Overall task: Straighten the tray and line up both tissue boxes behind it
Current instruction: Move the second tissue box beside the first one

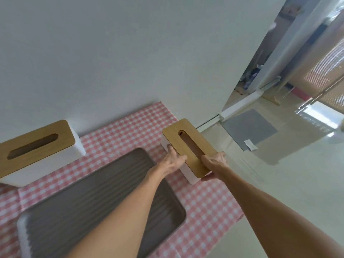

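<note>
A grey ribbed tray (78, 207) with a white rim lies on the pink checked cloth, mostly under my left forearm. One white tissue box with a wooden slotted lid (37, 146) stands at the far left, against the wall. A second such tissue box (188, 144) sits at the cloth's right end, turned at an angle to the wall. My left hand (173, 159) presses its left side, and my right hand (216, 162) grips its near right corner, thumb on the lid.
The pink checked cloth (208, 202) covers the table up to the white wall (130, 53). Its right edge drops to a glossy floor (279, 174) with a grey mat (249, 127). A glass door stands at the far right.
</note>
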